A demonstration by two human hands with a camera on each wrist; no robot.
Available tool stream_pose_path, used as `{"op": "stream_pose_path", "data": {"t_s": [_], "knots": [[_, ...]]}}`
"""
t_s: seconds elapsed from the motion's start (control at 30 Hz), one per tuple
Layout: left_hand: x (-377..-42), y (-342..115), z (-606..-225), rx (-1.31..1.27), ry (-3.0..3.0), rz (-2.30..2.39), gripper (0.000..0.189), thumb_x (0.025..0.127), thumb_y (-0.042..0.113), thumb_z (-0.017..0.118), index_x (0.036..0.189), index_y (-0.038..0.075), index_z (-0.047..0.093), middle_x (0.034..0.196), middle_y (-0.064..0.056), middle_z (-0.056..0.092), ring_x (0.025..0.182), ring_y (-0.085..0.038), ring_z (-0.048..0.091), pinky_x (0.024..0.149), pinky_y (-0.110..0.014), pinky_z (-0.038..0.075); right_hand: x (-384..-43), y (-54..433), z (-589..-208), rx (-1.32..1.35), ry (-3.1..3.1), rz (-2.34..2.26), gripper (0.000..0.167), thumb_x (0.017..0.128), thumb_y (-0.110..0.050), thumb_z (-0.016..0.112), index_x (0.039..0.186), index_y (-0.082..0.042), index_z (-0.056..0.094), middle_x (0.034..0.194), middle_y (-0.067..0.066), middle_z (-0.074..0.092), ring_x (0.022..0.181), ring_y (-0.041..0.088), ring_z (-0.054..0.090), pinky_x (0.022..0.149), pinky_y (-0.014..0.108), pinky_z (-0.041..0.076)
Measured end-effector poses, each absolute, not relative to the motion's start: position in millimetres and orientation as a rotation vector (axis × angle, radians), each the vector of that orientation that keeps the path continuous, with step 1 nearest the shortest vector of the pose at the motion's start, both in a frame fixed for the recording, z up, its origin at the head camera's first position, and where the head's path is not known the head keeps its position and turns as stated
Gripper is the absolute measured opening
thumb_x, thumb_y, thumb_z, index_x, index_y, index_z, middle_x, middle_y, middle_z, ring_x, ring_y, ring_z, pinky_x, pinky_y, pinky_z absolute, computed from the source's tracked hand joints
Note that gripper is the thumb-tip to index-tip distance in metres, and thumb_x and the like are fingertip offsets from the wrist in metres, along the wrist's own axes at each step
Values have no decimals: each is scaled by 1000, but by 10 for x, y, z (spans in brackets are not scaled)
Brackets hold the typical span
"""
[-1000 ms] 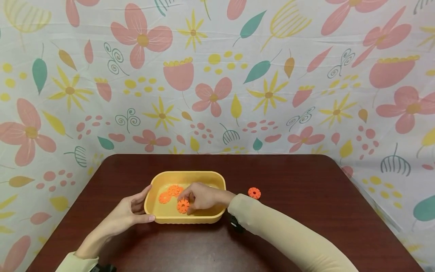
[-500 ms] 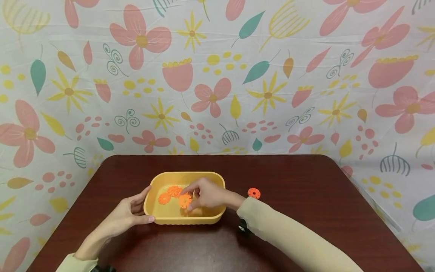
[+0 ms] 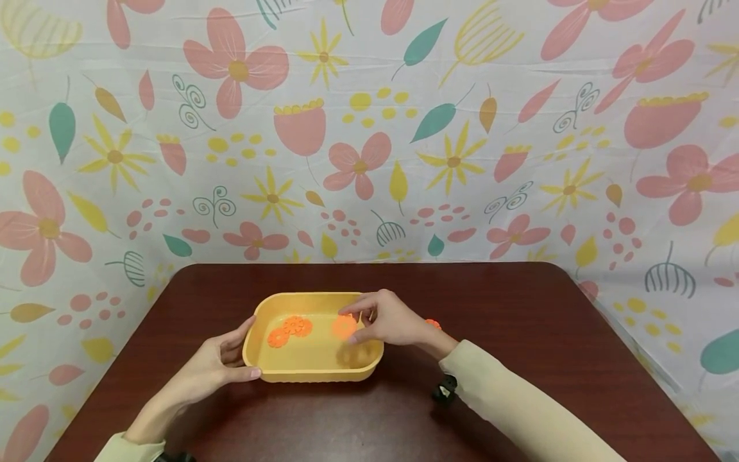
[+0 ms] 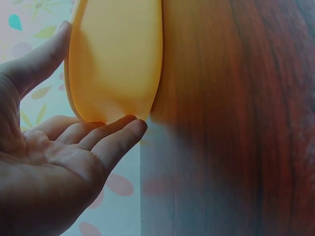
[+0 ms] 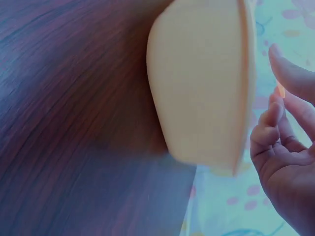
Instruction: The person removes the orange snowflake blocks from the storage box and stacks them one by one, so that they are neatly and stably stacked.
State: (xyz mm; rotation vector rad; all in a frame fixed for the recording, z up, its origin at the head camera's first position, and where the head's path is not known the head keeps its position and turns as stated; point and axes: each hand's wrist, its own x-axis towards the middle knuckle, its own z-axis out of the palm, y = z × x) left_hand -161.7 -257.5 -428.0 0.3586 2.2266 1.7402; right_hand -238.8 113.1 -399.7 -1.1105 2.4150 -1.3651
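Observation:
In the head view my left hand [image 3: 216, 362] holds the left end of a yellow plastic basin [image 3: 312, 375], thumb at the near corner and fingers along the end. The left wrist view shows the same hand [image 4: 64, 152] bracing the basin [image 4: 118, 54]. Over the basin's right part, my right hand [image 3: 395, 321] pinches an orange notched disc [image 3: 344, 326] between thumb and fingers. Several like discs [image 3: 294, 326] lie in the basin's left half, partly overlapping. In the right wrist view, only a sliver of the held disc [image 5: 281, 90] shows at the fingertips.
Another orange disc [image 3: 432, 323] lies on the dark wooden table [image 3: 491, 289] right of the basin, mostly hidden behind my right wrist. A flower-printed cloth [image 3: 369, 192] hangs behind the table and along its sides.
My right hand has lifted the pinched disc and carried it rightward, from the basin's middle to above its right part. The left hand and the basin have stayed in place.

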Motion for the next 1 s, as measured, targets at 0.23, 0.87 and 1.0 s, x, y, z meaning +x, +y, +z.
{"op": "stream_pose_path", "data": {"t_s": [0.23, 0.87, 1.0], "knots": [[-1604, -2579, -4268, 382, 2211, 1757, 100, 91, 5, 84, 167, -1, 19, 171, -24, 15, 145, -48, 40, 97, -34, 56, -2375, 1485, -4032, -1037, 2457, -1443, 45, 79, -11, 95, 121, -6, 81, 84, 18, 62, 69, 21, 50, 61, 25, 41], [-1610, -2582, -4309, 363, 2220, 1748, 102, 90, 6, 84, 167, 0, 19, 172, -23, 15, 146, -48, 38, 97, -33, 56, -2304, 2520, -4306, -688, 2681, -1379, 48, 81, -15, 94, 124, -3, 78, 79, 12, 52, 74, 22, 46, 60, 27, 37], [-1614, -2576, -4317, 363, 2217, 1745, 101, 90, 6, 84, 167, 0, 19, 171, -23, 16, 145, -48, 39, 96, -33, 56, -2302, 2655, -4380, -666, 2704, -1359, 49, 81, -16, 94, 125, -3, 78, 77, 10, 51, 73, 21, 47, 58, 27, 37]]}}
